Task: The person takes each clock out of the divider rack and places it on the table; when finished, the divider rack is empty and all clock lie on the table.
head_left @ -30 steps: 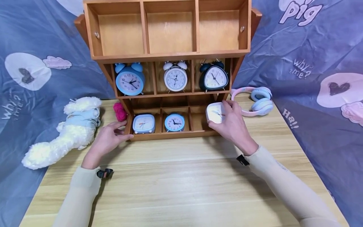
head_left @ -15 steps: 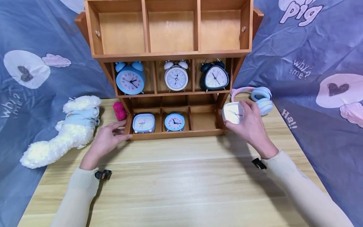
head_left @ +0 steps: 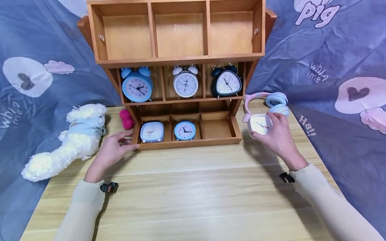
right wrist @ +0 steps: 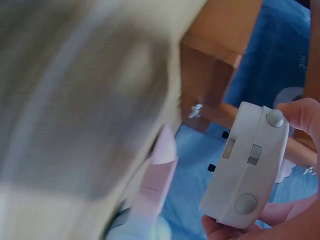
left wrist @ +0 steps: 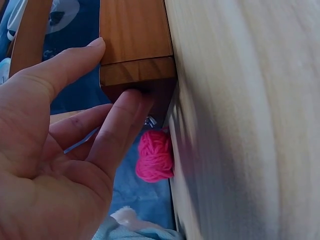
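Note:
A small white square alarm clock (head_left: 260,124) is in my right hand (head_left: 280,134), held above the table just right of the shelf; the right wrist view shows the edge of the clock (right wrist: 247,165) with its round feet and black knobs, pinched between thumb and fingers. My left hand (head_left: 113,150) rests its thumb and fingertips on the lower left corner of the wooden shelf (head_left: 187,144). In the left wrist view, the left hand (left wrist: 65,135) touches the shelf's end with fairly straight, spread fingers. A blue square clock (head_left: 152,131) and a blue round clock (head_left: 185,130) stand in the bottom row.
Blue (head_left: 137,88), white (head_left: 186,84) and dark (head_left: 227,82) twin-bell clocks fill the middle row. Pink-and-blue headphones (head_left: 278,100) lie behind my right hand. Left of the shelf are pink yarn (head_left: 126,119) and a white plush toy (head_left: 81,139). Printed cloth (head_left: 325,60) hangs around the table.
My right hand has carried the white alarm clock rightward and out of the shelf's bottom right compartment, to beside the shelf's right end. The left hand has stayed at the corner.

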Action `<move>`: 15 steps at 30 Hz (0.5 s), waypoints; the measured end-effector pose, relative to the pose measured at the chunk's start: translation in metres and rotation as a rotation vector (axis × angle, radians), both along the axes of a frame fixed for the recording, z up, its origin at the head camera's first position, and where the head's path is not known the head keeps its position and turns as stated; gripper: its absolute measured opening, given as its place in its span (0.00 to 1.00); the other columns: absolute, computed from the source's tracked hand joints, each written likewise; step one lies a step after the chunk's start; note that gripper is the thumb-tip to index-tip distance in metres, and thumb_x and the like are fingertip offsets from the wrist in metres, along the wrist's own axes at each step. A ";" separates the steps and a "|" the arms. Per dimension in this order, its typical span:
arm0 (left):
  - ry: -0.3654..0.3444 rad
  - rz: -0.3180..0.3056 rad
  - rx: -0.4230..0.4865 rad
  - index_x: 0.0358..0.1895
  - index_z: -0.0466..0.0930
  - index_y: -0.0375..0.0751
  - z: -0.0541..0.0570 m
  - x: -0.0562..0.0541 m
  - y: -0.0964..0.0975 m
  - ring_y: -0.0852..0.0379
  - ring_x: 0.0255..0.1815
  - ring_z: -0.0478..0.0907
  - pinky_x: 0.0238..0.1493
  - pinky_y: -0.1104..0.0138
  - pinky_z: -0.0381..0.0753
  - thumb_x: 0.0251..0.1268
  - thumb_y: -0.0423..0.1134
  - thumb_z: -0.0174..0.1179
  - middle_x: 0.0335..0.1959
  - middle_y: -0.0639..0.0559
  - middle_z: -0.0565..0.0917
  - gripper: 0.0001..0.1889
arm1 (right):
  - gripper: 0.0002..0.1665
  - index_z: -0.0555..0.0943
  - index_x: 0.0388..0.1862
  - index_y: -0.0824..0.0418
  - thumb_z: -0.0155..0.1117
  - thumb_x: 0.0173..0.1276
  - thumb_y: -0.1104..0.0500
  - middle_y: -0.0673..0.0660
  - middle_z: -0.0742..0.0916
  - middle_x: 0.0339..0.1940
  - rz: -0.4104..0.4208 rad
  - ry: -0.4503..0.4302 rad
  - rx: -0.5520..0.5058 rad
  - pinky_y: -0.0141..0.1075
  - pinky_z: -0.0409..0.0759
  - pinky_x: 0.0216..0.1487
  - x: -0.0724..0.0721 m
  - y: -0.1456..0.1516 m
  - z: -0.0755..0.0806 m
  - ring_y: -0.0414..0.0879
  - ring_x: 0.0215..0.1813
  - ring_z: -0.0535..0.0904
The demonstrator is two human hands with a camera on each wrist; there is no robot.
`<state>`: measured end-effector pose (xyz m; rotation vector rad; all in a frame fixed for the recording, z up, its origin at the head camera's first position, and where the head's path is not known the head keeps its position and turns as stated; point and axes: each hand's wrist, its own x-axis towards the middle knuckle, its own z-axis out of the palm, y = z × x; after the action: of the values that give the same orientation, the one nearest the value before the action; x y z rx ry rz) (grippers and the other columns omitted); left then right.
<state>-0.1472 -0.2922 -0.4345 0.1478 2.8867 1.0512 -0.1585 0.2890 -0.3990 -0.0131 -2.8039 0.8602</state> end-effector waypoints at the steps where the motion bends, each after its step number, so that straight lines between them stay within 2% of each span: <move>1: -0.002 0.003 0.003 0.80 0.77 0.36 0.000 0.000 0.000 0.36 0.60 0.92 0.46 0.77 0.82 0.72 0.51 0.79 0.74 0.31 0.83 0.40 | 0.62 0.66 0.84 0.77 0.85 0.60 0.51 0.80 0.70 0.80 0.002 -0.004 0.002 0.72 0.70 0.77 0.000 0.001 -0.002 0.76 0.78 0.67; 10: 0.012 0.012 0.007 0.80 0.78 0.38 -0.001 0.001 -0.002 0.36 0.60 0.92 0.46 0.77 0.83 0.72 0.50 0.79 0.73 0.31 0.84 0.39 | 0.63 0.65 0.85 0.77 0.86 0.60 0.50 0.83 0.69 0.79 0.025 -0.039 0.005 0.74 0.72 0.73 0.001 0.005 -0.016 0.78 0.75 0.70; 15: 0.014 0.001 0.003 0.80 0.78 0.38 -0.001 0.002 0.000 0.37 0.60 0.92 0.50 0.72 0.86 0.72 0.49 0.79 0.75 0.32 0.83 0.38 | 0.63 0.64 0.84 0.78 0.85 0.61 0.50 0.84 0.69 0.78 0.041 -0.068 0.020 0.74 0.74 0.71 0.001 0.006 -0.024 0.79 0.73 0.71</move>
<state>-0.1451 -0.2918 -0.4357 0.1543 2.8976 1.0589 -0.1577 0.2948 -0.4228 0.0181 -2.8858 0.8563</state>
